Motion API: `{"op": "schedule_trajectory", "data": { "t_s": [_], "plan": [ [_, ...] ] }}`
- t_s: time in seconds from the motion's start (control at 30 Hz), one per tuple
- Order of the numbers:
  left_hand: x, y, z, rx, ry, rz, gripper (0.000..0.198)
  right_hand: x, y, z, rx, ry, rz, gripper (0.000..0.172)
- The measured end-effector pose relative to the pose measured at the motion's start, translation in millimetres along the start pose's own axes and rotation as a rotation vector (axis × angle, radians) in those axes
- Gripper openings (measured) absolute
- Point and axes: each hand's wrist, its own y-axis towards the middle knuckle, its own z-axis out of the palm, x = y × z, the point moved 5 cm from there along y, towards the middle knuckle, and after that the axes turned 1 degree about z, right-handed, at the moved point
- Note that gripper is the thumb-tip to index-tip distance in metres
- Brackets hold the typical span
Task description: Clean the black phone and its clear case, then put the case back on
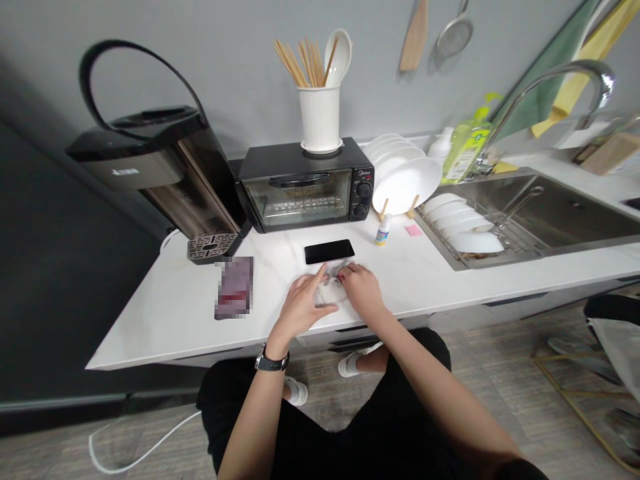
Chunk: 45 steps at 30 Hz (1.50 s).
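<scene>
A flat, clear or whitish thing (331, 292) lies at the counter's front, between my two hands; its exact kind I cannot make out. My left hand (303, 303) grips its left side, with the thumb along the near edge and the fingers at the far edge. Over its right side, my right hand (361, 288) has its fingers curled and pressed together, hiding whatever they hold. A small red spot shows by those fingertips. Just beyond the hands lies a black smartphone (329, 251), screen up. A small white bottle with a yellow base (383, 231) stands to the right, near a pink slip (413, 230).
At the left, a purple packet-like item (235, 288), blurred, lies before a water dispenser (185, 180). Behind the phone stands a toaster oven (305, 193) with a white utensil pot (320, 117) on top. Racked plates (405, 183) and a sink (560, 250) are to the right.
</scene>
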Motion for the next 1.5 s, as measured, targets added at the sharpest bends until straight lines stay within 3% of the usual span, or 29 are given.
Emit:
{"op": "schedule_trajectory", "data": {
  "t_s": [0.1,0.2,0.37,0.5,0.57,0.73,0.87,1.13,1.33,1.5],
  "plan": [
    [1.7,-1.5,1.7,-0.019,0.026,0.013,0.101,35.1,-0.7,4.7,0.060,0.082,-0.130,0.020],
    [-0.1,-3.8,1.5,-0.027,0.047,0.024,0.100,37.5,-9.4,-0.4,0.131,0.131,-0.180,0.017],
    [-5.7,-5.8,-0.2,-0.001,0.008,0.023,0.112,-12.8,-19.7,-18.0,0.210,0.125,-0.081,0.016],
    [-5.2,-5.7,-0.9,-0.005,-0.005,0.019,0.113,-55.2,-17.6,-27.8,0.135,-0.066,0.087,0.022],
    [-4.0,-5.1,-0.6,-0.004,-0.006,0.020,0.115,-62.0,-20.7,-26.2,0.088,-0.116,0.073,0.026],
    [-3.2,-3.3,-0.7,0.001,-0.008,0.024,0.116,-49.3,-51.1,-14.5,-0.085,-0.061,-0.090,0.036],
    [-4.1,-2.7,-1.3,0.005,-0.004,0.011,0.112,-40.0,-74.5,-5.8,-0.167,-0.027,-0.097,0.061],
    [-1.0,-1.0,0.2,0.005,0.015,0.002,0.113,-3.5,-59.7,16.1,-0.191,0.065,-0.103,0.094],
    [0.9,-2.9,-0.5,-0.011,0.024,-0.003,0.106,29.6,-64.9,12.9,-0.093,0.201,-0.304,0.082],
    [-1.8,-5.2,-1.7,-0.018,0.014,0.002,0.106,19.9,-76.6,-4.1,-0.039,0.208,-0.343,0.071]
  ]
}}
